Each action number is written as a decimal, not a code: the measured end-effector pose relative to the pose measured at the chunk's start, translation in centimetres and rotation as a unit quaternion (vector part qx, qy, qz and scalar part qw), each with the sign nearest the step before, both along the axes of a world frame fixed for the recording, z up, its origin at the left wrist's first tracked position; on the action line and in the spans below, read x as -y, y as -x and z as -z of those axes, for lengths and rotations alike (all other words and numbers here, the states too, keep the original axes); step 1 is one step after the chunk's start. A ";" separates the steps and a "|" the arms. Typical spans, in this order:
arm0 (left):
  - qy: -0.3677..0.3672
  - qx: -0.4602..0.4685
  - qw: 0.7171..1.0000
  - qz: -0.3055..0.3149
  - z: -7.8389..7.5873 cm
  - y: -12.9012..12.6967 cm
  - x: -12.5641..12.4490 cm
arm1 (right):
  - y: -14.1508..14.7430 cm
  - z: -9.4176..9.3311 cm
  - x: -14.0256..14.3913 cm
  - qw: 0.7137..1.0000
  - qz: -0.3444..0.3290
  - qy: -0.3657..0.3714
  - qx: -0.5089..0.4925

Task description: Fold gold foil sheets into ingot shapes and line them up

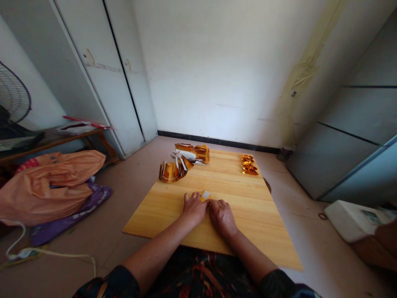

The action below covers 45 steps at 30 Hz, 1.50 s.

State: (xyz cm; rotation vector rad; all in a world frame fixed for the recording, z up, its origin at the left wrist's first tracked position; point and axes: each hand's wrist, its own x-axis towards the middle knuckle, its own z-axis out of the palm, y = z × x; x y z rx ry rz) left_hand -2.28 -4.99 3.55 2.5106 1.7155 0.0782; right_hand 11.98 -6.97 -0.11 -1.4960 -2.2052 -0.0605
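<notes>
A small piece of gold paper with a pale grey-white patch lies on the wooden board in front of me. My left hand rests on the board at its left side, the digits nearest the paper pressed against it and the other fingers lying forward. My right hand has its fingers curled down at the paper's lower right edge, meeting the left hand there. Both hands partly cover the paper, so its full shape is hidden.
The wooden board bears curved stacks of gold sheets, more gold and white sheets behind, and shiny folded gold pieces at the far right. Bags lie left; a white box stands right.
</notes>
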 end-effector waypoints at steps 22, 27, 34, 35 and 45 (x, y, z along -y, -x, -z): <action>-0.078 0.061 0.985 0.145 1.2 3.3 -4.0 | -3.1 -2.3 -5.3 0.977 -0.121 0.016 0.172; -0.102 0.067 0.981 0.152 1.5 3.2 -4.0 | -3.4 -1.3 -5.1 0.965 -0.167 -0.039 0.197; -0.127 0.079 0.981 0.123 2.6 2.9 -4.2 | -2.9 -1.0 -4.9 0.981 -0.133 -0.033 0.137; -0.123 0.089 0.982 0.114 2.7 2.8 -4.4 | -2.8 -1.1 -4.9 0.984 -0.115 -0.029 0.131; -0.064 0.197 0.978 0.035 3.3 2.3 -6.1 | -2.6 -1.2 -5.7 0.992 0.066 0.100 -0.031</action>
